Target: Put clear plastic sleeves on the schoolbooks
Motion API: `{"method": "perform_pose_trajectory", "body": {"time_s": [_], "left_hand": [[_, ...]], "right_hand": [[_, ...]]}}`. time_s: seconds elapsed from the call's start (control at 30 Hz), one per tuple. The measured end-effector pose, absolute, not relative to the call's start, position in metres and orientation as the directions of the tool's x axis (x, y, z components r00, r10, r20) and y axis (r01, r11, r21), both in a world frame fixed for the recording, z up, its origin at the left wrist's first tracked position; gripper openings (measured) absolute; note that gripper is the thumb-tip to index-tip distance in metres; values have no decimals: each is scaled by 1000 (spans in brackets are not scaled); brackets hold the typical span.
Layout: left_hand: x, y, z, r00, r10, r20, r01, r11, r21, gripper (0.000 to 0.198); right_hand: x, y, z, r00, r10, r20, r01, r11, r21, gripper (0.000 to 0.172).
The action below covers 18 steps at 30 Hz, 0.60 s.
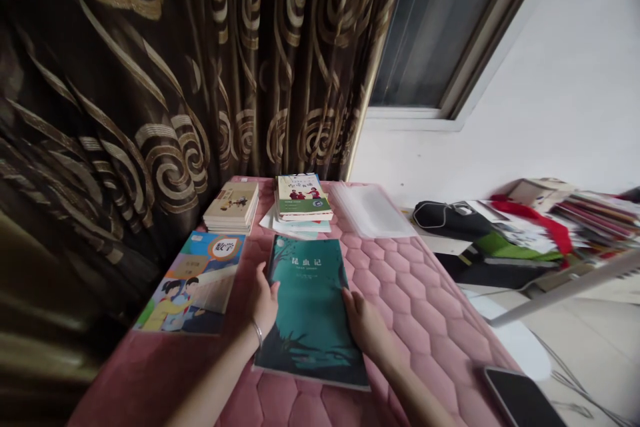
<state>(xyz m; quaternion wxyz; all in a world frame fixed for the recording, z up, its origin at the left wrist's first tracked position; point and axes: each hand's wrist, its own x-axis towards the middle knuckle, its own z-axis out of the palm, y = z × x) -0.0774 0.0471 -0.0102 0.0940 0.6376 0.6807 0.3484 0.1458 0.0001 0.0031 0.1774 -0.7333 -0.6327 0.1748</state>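
Note:
A teal paperback book (310, 307) with white Chinese characters on its cover lies face up before me on the pink quilted table cover (415, 320). My left hand (263, 300), with a bracelet at the wrist, grips its left edge. On the opposite edge is my right hand (366, 323), thumb at the cover's rim and fingers mostly hidden beneath or beside the book. Left of it rests a colourful math textbook (193, 283) with cartoon children on the front.
Behind are a stack of beige books (231, 205), another stack with a green-and-white cover (303, 197), and clear plastic covers (373, 210). A phone (523, 397) lies at the near right edge. Patterned curtains (280, 67) hang along the back; piled papers (595, 213) stand beyond the right side.

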Motion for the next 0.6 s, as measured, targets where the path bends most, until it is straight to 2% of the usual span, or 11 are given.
{"method": "perform_pose_trajectory", "body": {"time_s": [0.1,0.2,0.3,0.37,0.43,0.5,0.6], "left_hand": [[-57,58,-4,-81,977,199,881,-23,473,44],[-39,57,0,-104,991,80,949,75,306,46],[-22,41,0,-21,991,135,984,-4,180,53],[-10,26,-1,170,974,150,967,-194,165,55],[4,13,-3,350,930,109,906,-366,212,58],[16,4,-4,423,904,61,866,-423,267,62],[22,1,-6,433,901,36,858,-424,289,65]], "right_hand": [[151,5,4,181,978,-104,900,-207,-382,47],[151,12,2,212,965,-154,914,-252,-317,47],[149,17,1,206,964,-165,922,-248,-297,48],[148,17,2,203,964,-174,926,-247,-285,49],[148,15,3,226,964,-143,934,-256,-248,50],[148,12,3,222,975,-12,959,-220,-178,46],[153,11,-5,2,983,181,993,19,-113,42]]}}
